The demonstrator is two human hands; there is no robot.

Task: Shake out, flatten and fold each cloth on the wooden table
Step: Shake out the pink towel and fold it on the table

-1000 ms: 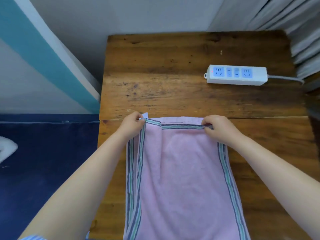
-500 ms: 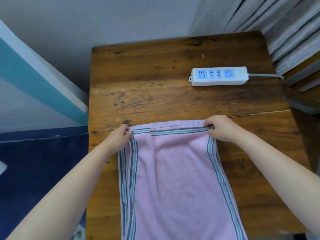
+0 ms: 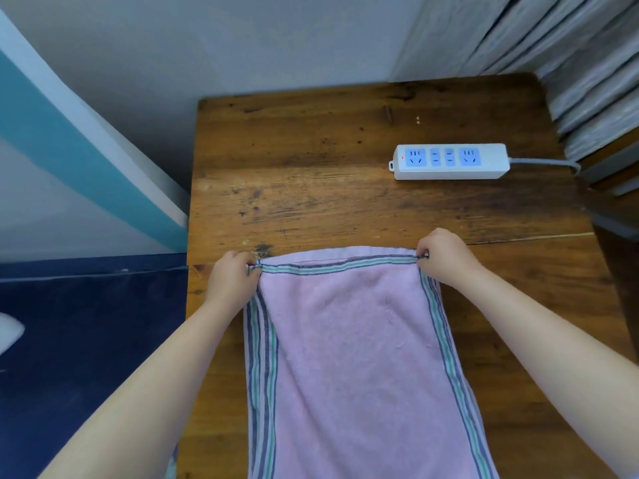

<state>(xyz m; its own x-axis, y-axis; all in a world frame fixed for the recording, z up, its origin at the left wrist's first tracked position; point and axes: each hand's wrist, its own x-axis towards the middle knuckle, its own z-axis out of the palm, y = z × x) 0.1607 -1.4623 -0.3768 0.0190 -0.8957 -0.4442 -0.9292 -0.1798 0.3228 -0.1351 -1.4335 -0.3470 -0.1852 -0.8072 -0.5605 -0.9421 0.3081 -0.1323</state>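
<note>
A pink cloth (image 3: 352,357) with green and grey striped borders lies flat on the wooden table (image 3: 311,202), running from mid-table down past the near edge of the view. My left hand (image 3: 232,278) pinches its far left corner. At the far right corner, my right hand (image 3: 446,257) pinches the cloth too. The far edge is stretched straight between both hands, and a second layer of the cloth peeks out just beyond it.
A white power strip (image 3: 449,161) with blue sockets lies at the back right, its grey cable (image 3: 543,162) leading off to the right. A grey wall stands behind the table, a dark blue surface (image 3: 86,340) lies to the left, and grey slats (image 3: 594,63) rise at the right.
Both hands have drawn apart and pulled the cloth's far edge straighter and wider. The view has tilted so the table sits lower in the picture.
</note>
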